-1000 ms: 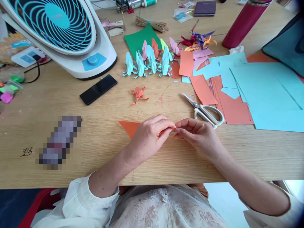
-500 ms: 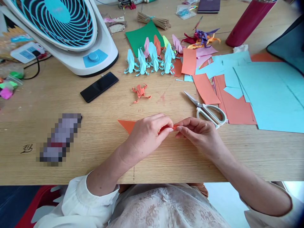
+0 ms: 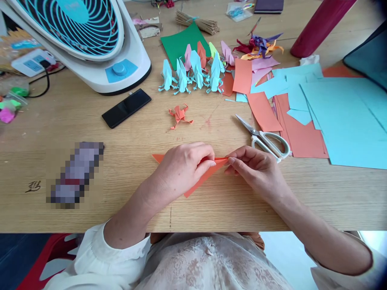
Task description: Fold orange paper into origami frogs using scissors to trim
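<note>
An orange sheet of paper [image 3: 202, 182], folded into a triangle, is held between both hands just above the table. My left hand [image 3: 184, 165] is closed on its upper folded edge and covers much of the middle. At the right-hand corner, my right hand [image 3: 254, 167] pinches the tip between thumb and index finger. One pointed corner shows left of my left hand, another hangs below it. Beyond the hands lies a small orange origami figure with thin limbs [image 3: 180, 116]. Scissors with pale handles [image 3: 266, 141] rest beside my right hand, blades pointing away to the left.
Several light blue origami figures [image 3: 198, 74] stand in a row before a green sheet [image 3: 173, 45]. Orange paper [image 3: 305, 139] and blue paper [image 3: 356, 125] lie at the right. A fan [image 3: 121, 72], a black phone [image 3: 127, 108] and a blurred phone [image 3: 77, 175] are at left.
My left hand has slid a little left along the folded edge, away from my right fingertips. More of the orange triangle now shows between and below the hands.
</note>
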A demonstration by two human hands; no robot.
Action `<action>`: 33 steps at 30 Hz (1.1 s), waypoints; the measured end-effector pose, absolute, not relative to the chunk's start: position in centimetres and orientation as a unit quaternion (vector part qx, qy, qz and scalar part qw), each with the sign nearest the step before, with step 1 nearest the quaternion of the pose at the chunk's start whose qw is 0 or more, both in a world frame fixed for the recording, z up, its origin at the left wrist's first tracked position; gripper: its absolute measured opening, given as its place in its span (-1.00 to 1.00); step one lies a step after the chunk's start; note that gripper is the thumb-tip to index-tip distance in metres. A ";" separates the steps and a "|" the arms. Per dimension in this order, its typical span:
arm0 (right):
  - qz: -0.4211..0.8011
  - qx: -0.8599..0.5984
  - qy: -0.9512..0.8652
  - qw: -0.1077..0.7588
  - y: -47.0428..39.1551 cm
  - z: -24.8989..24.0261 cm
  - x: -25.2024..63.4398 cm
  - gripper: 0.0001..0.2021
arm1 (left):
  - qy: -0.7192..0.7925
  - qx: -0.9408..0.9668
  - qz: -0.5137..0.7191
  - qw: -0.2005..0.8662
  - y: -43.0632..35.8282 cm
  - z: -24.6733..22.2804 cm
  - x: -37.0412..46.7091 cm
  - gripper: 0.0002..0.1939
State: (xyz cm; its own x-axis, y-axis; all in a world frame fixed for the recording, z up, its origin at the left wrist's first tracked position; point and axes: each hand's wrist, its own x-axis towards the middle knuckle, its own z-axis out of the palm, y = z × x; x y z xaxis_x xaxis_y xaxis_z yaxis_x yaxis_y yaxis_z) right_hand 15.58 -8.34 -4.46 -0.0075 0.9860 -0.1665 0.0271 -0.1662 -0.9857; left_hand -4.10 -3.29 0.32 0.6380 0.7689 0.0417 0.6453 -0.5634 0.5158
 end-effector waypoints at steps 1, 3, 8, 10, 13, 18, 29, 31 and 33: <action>0.535 -0.545 -0.466 0.447 -8.3 -4.4 15.6 -0.79 | 0.405 0.873 0.134 0.238 -3.3 0.3 -4.1 -0.91; 0.532 -0.548 -0.467 0.446 -8.4 -4.4 15.5 -0.79 | 0.408 0.869 0.138 0.244 -3.3 0.2 -4.1 -0.91; 0.528 -0.548 -0.471 0.447 -8.4 -4.5 15.5 -0.80 | 0.403 0.868 0.148 0.250 -3.4 0.1 -4.0 -0.86; 0.523 -0.551 -0.475 0.444 -8.4 -4.4 15.6 -0.80 | 0.399 0.871 0.140 0.251 -3.4 0.1 -3.9 -0.86; 0.518 -0.550 -0.482 0.443 -8.4 -4.3 15.6 -0.79 | 0.402 0.866 0.136 0.265 -3.3 0.2 -3.9 -0.85; 0.542 -0.519 -0.485 0.449 -8.4 -4.5 15.6 -0.77 | 0.395 0.848 0.173 0.308 -3.1 0.1 -3.8 -0.83; 0.559 -0.522 -0.471 0.439 -8.5 -4.9 15.7 -0.71 | 0.385 0.834 0.200 0.340 -3.3 -0.1 -3.4 -0.83; 0.561 -0.522 -0.468 0.440 -8.5 -4.9 15.7 -0.71 | 0.387 0.835 0.198 0.339 -3.3 0.0 -3.4 -0.84; 0.563 -0.521 -0.467 0.440 -8.4 -4.8 15.7 -0.71 | 0.387 0.834 0.198 0.339 -3.3 0.0 -3.4 -0.83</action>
